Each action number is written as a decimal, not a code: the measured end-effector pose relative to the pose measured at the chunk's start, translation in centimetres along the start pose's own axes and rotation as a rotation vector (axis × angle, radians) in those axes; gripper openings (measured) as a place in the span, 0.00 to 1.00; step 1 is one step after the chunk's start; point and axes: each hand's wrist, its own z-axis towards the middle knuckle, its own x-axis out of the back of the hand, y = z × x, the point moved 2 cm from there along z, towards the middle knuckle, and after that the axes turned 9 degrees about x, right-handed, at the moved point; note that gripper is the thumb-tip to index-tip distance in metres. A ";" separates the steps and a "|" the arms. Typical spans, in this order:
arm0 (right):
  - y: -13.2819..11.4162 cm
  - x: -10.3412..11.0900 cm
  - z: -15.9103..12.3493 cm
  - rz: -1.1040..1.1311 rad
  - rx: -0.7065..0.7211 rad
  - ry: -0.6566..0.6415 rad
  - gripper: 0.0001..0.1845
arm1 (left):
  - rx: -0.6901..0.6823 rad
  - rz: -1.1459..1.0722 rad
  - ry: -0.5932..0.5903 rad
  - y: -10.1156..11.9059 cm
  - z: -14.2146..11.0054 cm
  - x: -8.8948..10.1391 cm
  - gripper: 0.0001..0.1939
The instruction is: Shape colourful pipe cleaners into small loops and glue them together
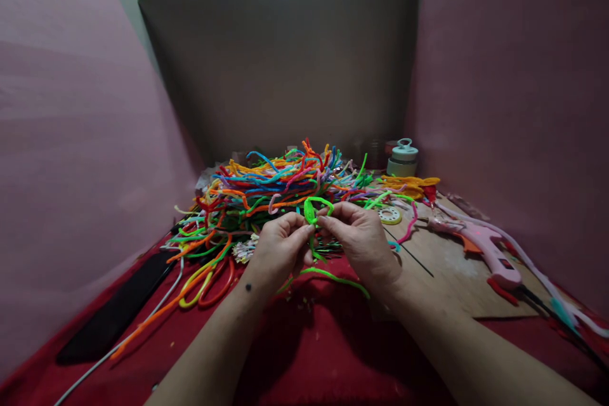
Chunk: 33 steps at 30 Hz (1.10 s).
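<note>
A bright green pipe cleaner (pixel 309 210), bent into a loop with a fuller leaf-like part, is held up between my two hands. My left hand (pixel 284 242) pinches its lower part between thumb and fingers. On the other side, my right hand (pixel 358 238) grips the loop's right end the same way. Below my hands, another green pipe cleaner (pixel 340 277) lies curved on the red cloth. Behind them rises a big heap of pipe cleaners (pixel 271 181) in many colours. White-tipped stamens (pixel 245 248) lie beside my left hand.
On the right, a pink glue gun (pixel 490 247) rests on a wooden board (pixel 457 279), its cable trailing right. A ring-shaped roll (pixel 390 215) and a mint-lidded jar (pixel 403 157) stand behind. Orange-handled scissors (pixel 204 288) and a black flat case (pixel 118 307) lie left.
</note>
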 end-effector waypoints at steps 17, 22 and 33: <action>0.8 0.0 -0.2 -0.185 -0.006 -0.015 0.07 | -0.001 -0.032 0.111 -0.4 0.1 -0.4 0.09; 0.6 -0.1 0.0 0.009 -0.054 -0.070 0.12 | -0.003 -0.072 0.127 -0.2 0.3 -0.1 0.09; 1.0 0.1 -0.1 0.110 -0.095 0.034 0.14 | -0.063 -0.002 0.215 0.1 -0.1 -0.5 0.09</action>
